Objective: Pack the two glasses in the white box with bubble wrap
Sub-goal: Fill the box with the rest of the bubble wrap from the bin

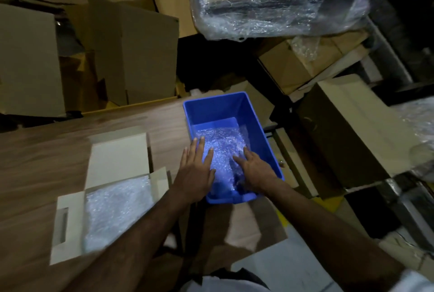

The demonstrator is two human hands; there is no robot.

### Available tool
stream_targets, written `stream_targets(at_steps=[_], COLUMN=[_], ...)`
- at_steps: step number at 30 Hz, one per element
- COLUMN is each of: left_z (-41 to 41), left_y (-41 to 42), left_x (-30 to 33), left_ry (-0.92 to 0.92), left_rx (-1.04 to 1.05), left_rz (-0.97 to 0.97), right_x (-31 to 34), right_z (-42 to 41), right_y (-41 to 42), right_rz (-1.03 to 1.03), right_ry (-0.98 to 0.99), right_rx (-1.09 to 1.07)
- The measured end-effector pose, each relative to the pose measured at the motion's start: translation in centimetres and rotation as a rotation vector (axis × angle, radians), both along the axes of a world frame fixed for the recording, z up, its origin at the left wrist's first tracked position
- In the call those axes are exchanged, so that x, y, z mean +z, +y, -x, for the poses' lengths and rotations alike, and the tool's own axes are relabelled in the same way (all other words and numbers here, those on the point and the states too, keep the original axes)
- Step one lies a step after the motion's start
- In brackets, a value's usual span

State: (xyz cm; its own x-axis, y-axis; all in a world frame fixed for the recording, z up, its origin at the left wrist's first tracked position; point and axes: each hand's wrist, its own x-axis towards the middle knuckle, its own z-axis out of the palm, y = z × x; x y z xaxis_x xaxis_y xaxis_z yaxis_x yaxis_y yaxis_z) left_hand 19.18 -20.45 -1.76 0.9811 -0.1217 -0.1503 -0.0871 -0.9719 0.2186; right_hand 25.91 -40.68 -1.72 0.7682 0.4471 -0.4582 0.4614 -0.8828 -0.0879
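Inside, white box (70, 221) holds crinkled, translucent bubble wrap (115, 207).

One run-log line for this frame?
left hand: open, over bubble wrap | right hand: open, in blue bin | white box: open, lined | glasses: unseen

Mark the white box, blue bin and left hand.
white box (117, 158), head view, inside of open lid.
blue bin (212, 109), head view, far inner wall.
left hand (196, 172), head view, back of hand.
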Motion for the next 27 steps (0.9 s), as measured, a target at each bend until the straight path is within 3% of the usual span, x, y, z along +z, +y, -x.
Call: stream_targets(at_steps=[5,14,22,27], left_z=[-0.3,-0.1,0.3,1.0], left_y=[-0.2,-0.3,0.7,2.0], left_x=[-0.5,-0.3,0.6,2.8], left_ry=[-0.021,-0.031,0.037,0.098], left_rx=[0.030,0.031,0.041,0.077], left_rz=[0.046,0.085,0.215,0.357], right_x=[-2.8,-4.1,-0.2,4.0], right_z=[-2.5,-4.9,-3.2,-1.6], right_y=[1.0,0.6,-0.4,-0.8], right_rz=[0.149,0.069,-0.411,-0.587], right_ry=[0.061,0.023,-0.193,-0.348], right_rx=[0.250,0.350,0.122,0.026])
